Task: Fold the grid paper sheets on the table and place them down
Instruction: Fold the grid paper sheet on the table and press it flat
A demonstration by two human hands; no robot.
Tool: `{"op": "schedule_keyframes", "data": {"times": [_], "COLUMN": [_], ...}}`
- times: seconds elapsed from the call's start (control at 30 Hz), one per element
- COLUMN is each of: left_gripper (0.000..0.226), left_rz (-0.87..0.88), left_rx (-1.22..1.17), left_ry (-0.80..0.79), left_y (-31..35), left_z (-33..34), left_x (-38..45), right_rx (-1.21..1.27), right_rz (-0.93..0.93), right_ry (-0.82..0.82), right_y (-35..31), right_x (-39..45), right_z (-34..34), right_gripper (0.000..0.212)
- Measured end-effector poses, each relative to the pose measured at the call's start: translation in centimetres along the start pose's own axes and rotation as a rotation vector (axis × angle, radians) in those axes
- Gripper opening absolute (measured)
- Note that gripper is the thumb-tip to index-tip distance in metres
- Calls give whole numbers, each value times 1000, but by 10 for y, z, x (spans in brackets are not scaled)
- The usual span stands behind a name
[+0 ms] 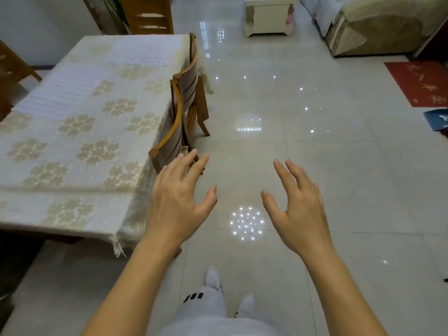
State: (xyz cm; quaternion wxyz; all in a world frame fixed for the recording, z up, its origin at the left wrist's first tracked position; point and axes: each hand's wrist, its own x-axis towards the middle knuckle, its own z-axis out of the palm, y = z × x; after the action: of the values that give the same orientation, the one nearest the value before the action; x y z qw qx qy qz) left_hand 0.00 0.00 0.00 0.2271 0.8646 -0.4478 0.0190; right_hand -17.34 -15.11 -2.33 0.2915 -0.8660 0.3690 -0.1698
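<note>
Two grid paper sheets lie flat on the table (80, 180), which is covered by a cream flowered cloth. One sheet (60, 90) sits at the table's left side, the other sheet (143, 53) at its far end. My left hand (178, 197) hovers in the air off the table's right corner, fingers spread, holding nothing. My right hand (297, 204) hangs over the tiled floor, also spread and empty. Both hands are well short of the sheets.
Two wooden chairs (184, 105) are pushed in along the table's right side, and another chair (148, 15) stands at the far end. A white cabinet (269, 18), a covered sofa (378, 27) and a red mat (421, 83) border the glossy tiled floor.
</note>
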Motion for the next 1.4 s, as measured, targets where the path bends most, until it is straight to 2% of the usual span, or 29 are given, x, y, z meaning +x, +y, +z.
{"op": "schedule_keyframes", "data": {"times": [0.33,0.9,1.17,1.4], "left_gripper": [63,65,64,64], "left_rz": [46,36,32,41], "left_rx": [-25,-34,-53,-24], "left_ry": [-20,-25,-27,-53], "left_y": [-29,-141,-149,-137], "left_z": [29,28,52,83], "left_x": [71,249,310,380], "right_rx": [-31,-167,-187,-155], "right_rz": [13,-19,1,24], "right_ry": [1,18,-7,1], "right_y": [-9,-75,-62,-20], "right_x": [74,266,325,398], "right_z": [16,75,85,80], "right_gripper": [66,64,64,64]}}
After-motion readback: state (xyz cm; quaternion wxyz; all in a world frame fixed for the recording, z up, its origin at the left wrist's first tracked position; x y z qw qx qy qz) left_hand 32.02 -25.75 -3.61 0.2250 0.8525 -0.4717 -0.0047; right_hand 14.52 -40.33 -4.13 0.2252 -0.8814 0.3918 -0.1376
